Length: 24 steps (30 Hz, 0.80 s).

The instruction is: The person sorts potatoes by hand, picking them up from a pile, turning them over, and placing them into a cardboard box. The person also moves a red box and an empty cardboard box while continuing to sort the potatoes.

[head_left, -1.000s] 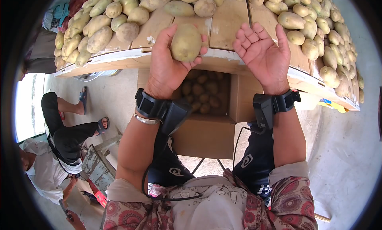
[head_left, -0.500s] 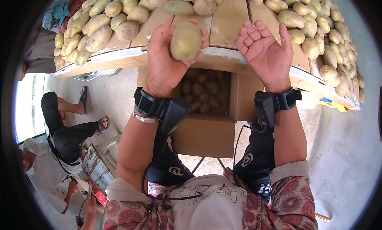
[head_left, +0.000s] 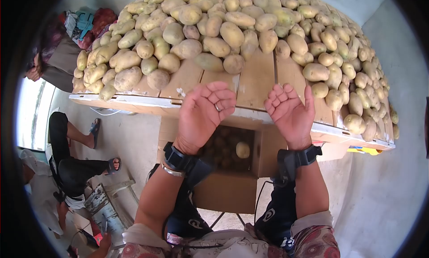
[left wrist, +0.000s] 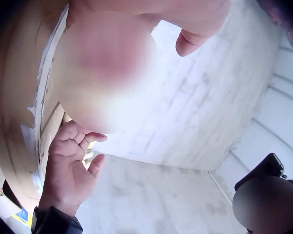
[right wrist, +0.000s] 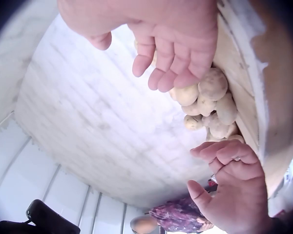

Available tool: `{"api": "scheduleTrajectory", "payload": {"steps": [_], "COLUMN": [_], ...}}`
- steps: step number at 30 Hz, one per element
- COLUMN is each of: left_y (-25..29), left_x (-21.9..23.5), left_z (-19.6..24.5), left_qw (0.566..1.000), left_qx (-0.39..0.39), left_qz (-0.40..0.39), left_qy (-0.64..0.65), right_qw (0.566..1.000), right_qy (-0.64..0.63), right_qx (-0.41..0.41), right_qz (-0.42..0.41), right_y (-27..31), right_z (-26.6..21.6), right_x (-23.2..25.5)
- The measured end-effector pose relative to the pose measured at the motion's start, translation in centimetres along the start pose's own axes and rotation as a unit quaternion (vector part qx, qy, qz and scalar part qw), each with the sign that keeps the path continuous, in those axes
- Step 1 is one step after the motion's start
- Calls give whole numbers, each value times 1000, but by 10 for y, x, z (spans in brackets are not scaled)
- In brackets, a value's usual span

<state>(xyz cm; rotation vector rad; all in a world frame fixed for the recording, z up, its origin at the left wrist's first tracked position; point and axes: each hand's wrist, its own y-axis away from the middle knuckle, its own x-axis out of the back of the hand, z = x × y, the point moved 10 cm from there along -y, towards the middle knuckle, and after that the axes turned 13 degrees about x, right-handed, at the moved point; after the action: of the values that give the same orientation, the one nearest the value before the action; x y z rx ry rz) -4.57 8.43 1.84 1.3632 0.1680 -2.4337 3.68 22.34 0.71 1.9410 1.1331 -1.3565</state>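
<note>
Teal bag (head_left: pixel 84 22) beside red sack (head_left: pixel 103 19), upper left. Person (head_left: pixel 82 172) in black trousers, dark sandals (head_left: pixel 94 126), near chipped wooden bench (head_left: pixel 103 205). Pale wall (head_left: pixel 402 93) at right.

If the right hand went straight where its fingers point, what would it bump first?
The right hand would probably meet the potatoes ahead, though its height is unclear; it might pass over them.

Both hands (head_left: pixel 205 113) open, palms up.

Potatoes (head_left: pixel 232 34): on the tabletop (head_left: pixel 257 87), across the frame's top
Box (head_left: pixel 225 193): centre, below the tabletop's front edge
Nearest-right potato (head_left: pixel 242 150): inside the box
Bench (head_left: pixel 106 209): lower left
Bags (head_left: pixel 103 20): upper left, beyond the potatoes
</note>
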Motion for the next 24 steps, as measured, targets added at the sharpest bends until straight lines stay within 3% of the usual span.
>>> {"api": "scheduleTrajectory", "payload": {"steps": [8, 16, 19, 21, 24], "left_y": [8, 10, 9, 7, 14], "left_x": [33, 32, 37, 34, 33], "left_z": [1, 0, -7, -3, -2], "left_qw": [985, 977, 974, 976, 975], "left_qx": [-1, 17, 29, 24, 21], "left_qz": [167, 205, 217, 209, 213], "left_qy": [-53, -61, -63, -62, -56], "right_qw": [1000, 998, 987, 951, 936], "right_qy": [10, 64, 153, 302, 345], "right_qx": [-11, -7, -6, -3, -18], "right_qz": [5, -12, -40, -66, -68], "right_y": [1, 0, 3, 4, -8], "right_z": [8, 9, 10, 6, 9], "right_x": [1, 4, 0, -11, -28]}}
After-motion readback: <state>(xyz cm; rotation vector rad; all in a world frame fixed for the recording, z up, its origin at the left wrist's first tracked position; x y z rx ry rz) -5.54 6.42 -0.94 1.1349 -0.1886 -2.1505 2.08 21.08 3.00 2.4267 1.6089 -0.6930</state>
